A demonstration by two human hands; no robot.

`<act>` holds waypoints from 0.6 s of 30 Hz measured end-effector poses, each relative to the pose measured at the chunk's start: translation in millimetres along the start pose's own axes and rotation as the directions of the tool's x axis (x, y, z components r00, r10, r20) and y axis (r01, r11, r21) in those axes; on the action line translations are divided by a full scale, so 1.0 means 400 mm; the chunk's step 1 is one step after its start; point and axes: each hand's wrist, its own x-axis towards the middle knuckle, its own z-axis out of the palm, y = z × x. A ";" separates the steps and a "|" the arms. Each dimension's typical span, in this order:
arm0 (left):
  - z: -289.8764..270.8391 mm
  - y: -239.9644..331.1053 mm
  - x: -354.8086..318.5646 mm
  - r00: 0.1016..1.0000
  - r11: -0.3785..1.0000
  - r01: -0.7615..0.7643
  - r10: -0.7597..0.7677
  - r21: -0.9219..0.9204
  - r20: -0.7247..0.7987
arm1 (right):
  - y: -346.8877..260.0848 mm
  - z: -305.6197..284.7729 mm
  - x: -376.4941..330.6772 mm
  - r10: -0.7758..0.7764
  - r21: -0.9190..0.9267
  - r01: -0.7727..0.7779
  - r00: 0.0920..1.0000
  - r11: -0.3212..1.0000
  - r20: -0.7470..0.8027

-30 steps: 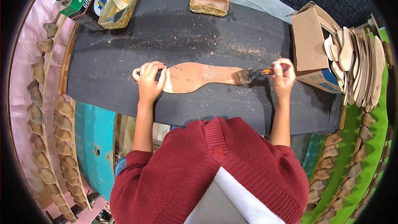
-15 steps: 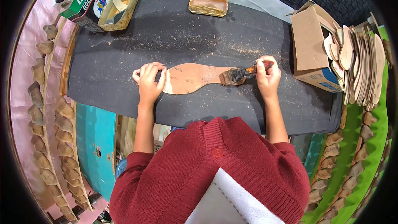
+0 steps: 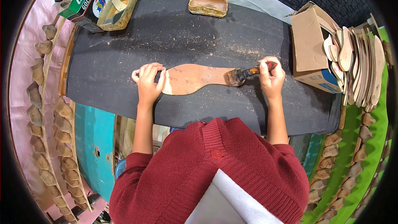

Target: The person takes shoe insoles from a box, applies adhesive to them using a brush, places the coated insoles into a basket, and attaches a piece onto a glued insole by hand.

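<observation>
A brown, shoe-sole-shaped insole (image 3: 188, 79) lies flat on the dark table, its wide end to the left. A pale strip shows along that end. My left hand (image 3: 147, 81) grips the left end by its edge, fingers bent and thumb against it. In my right hand (image 3: 272, 79) is the handle of a paintbrush (image 3: 247, 73), dark and stained, with a red and orange grip. Its bristles press on the narrow right end of the insole and cover part of it.
Beyond the insole stands a shallow yellowish tray (image 3: 208, 6). At far left are a green and black tin (image 3: 85, 6) and another crusted tray (image 3: 118, 10). A cardboard box (image 3: 309, 41) spills sole-shaped pieces (image 3: 365, 64) at right. Shavings litter the black table (image 3: 199, 114).
The paintbrush and my right hand have shifted slightly right, toward the tip of the insole's narrow end. My left hand and the insole stay nearly where they were.
</observation>
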 end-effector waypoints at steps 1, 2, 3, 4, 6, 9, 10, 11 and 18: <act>0.000 -0.001 0.001 1.000 1.000 -0.004 0.004 -0.003 -0.003 | 0.009 -0.010 0.003 0.021 -0.017 -0.021 1.000 1.000 -0.013; 0.000 0.000 0.001 1.000 1.000 -0.002 0.002 -0.002 -0.004 | 0.005 -0.023 0.011 0.017 -0.083 -0.019 0.999 0.996 -0.028; -0.002 0.001 0.002 1.000 1.000 0.003 -0.003 -0.006 -0.001 | 0.010 -0.029 0.015 0.024 -0.059 -0.027 0.998 0.998 -0.056; -0.001 0.002 0.002 1.000 1.000 0.008 -0.008 -0.012 0.002 | 0.007 -0.035 0.019 0.021 -0.075 -0.024 0.998 0.997 -0.051; 0.001 -0.001 -0.001 1.000 1.000 0.011 -0.011 -0.008 0.006 | 0.005 -0.036 0.019 0.016 -0.091 -0.020 0.999 0.996 -0.045; 0.001 -0.001 0.000 1.000 1.000 0.008 -0.008 -0.006 0.007 | 0.004 -0.019 -0.001 -0.001 0.104 -0.001 1.000 0.995 0.023; 0.001 -0.001 -0.001 1.000 1.000 0.009 -0.009 -0.004 0.004 | 0.010 -0.021 -0.002 0.005 0.082 -0.007 1.000 0.997 0.024; 0.001 -0.001 0.000 1.000 1.000 0.010 -0.010 -0.003 0.003 | 0.018 -0.024 0.000 0.010 0.061 -0.012 1.000 0.998 0.026; 0.001 0.000 0.000 1.000 1.000 0.017 -0.017 -0.004 0.005 | 0.040 -0.053 0.023 0.033 0.093 -0.032 0.999 0.995 -0.018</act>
